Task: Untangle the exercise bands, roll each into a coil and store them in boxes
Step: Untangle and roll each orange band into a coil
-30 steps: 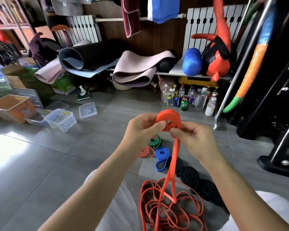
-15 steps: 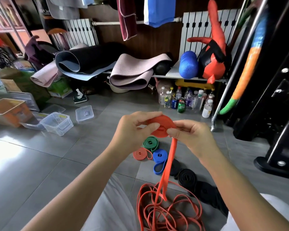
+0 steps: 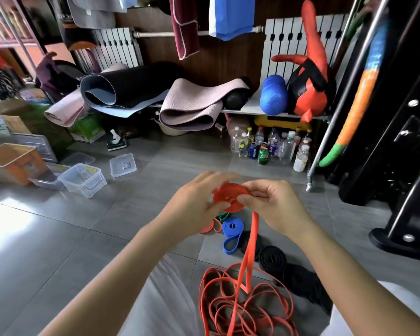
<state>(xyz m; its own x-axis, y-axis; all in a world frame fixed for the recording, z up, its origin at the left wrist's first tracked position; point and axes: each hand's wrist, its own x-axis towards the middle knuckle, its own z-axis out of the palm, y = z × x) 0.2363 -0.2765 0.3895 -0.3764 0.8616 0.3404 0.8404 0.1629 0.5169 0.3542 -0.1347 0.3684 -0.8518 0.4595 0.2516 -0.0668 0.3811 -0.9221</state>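
Frame centre: orange coil [image 3: 229,197] was gripped between left hand [image 3: 194,202] and right hand [image 3: 274,207], fingers curled round it. Its tail [image 3: 251,238] hung straight down beneath the right hand to the lower-frame heap [image 3: 243,309].

A blue can [image 3: 252,150] among the bottles under the shelf reads "PEPSI"; other labels are illegible.

Rolled pink and black mats [image 3: 192,110] are lying on a low metal shelf [image 3: 252,108], with a blue foam roller [image 3: 273,95] sitting just beside a red-and-black bag [image 3: 310,95]. Bottles and cans [image 3: 268,146] are standing on the grey tiled floor [image 3: 83,226] underneath. A maroon towel [image 3: 184,27] is hanging above.
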